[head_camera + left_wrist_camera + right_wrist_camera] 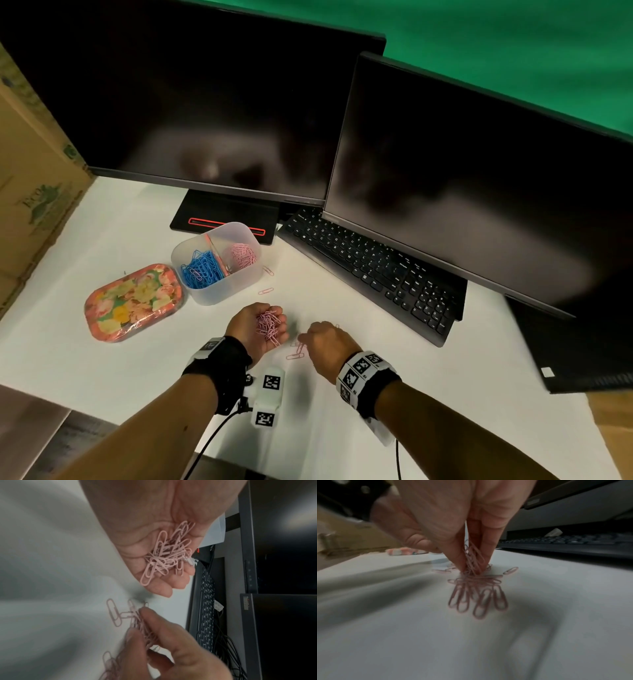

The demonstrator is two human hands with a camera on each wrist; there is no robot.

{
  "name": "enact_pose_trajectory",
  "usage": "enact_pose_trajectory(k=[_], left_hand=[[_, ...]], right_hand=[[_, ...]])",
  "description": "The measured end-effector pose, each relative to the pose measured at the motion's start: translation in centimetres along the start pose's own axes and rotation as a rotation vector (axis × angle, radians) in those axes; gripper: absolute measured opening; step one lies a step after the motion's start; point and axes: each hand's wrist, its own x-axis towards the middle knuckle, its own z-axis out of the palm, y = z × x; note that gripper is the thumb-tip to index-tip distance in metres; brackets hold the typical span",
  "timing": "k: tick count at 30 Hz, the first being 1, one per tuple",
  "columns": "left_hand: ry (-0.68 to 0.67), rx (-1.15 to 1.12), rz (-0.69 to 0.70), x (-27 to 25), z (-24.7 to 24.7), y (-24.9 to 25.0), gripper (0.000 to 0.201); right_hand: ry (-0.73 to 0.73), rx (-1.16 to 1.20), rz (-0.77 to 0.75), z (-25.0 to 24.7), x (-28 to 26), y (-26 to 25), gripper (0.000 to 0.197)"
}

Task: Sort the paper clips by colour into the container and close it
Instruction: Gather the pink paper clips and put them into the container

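My left hand [254, 324] is palm up and cupped around a heap of pink paper clips [167, 555]. Just to its right, my right hand [320, 339] reaches down to the white table, and its thumb and fingers pinch a bunch of pink clips [476, 553]. More pink clips [479, 596] lie under and around that pinch. Two single pink clips [265, 291] lie nearer the container. The translucent container [222, 291] stands behind my left hand, with blue clips [200, 270] left of its divider and pink clips [243, 255] right of it. Its floral lid [133, 303] lies to its left.
Two dark monitors [205, 102] and a black keyboard [373, 270] fill the back and right of the table. A cardboard box [30, 192] stands at the left edge. A tagged white device [269, 394] with a cable lies between my forearms.
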Motion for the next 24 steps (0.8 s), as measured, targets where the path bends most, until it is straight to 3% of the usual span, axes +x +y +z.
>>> enact_pose_trajectory(k=[5,7,10,13,20,24], left_hand=[[0.009,0.031,-0.006,-0.2,0.4,-0.4,0.030],[0.015,0.047,-0.007,-0.3,0.3,-0.6,0.033],[0.007,0.052,-0.013,-0.3,0.5,-0.9,0.034],[-0.023,0.063,-0.010,-0.6,1.4,-1.3,0.031],[-0.035,-0.024,-0.012,-1.4,3.0,-0.4,0.026],[-0.081,-0.085,0.013,-2.0,3.2,0.6,0.029]], right_hand=[[0.147,0.362,0.229,-0.6,0.0,0.9,0.036],[0.212,0.475,0.252,-1.7,-0.1,0.9,0.033],[0.308,0.561,0.157,-4.1,-0.3,-0.2,0.027],[0.314,0.634,0.065,-5.7,-0.2,-1.7,0.025],[0.261,0.446,-0.027,-6.1,0.2,-2.9,0.032],[0.369,0.449,-0.134,-6.9,-0.3,-2.9,0.029]])
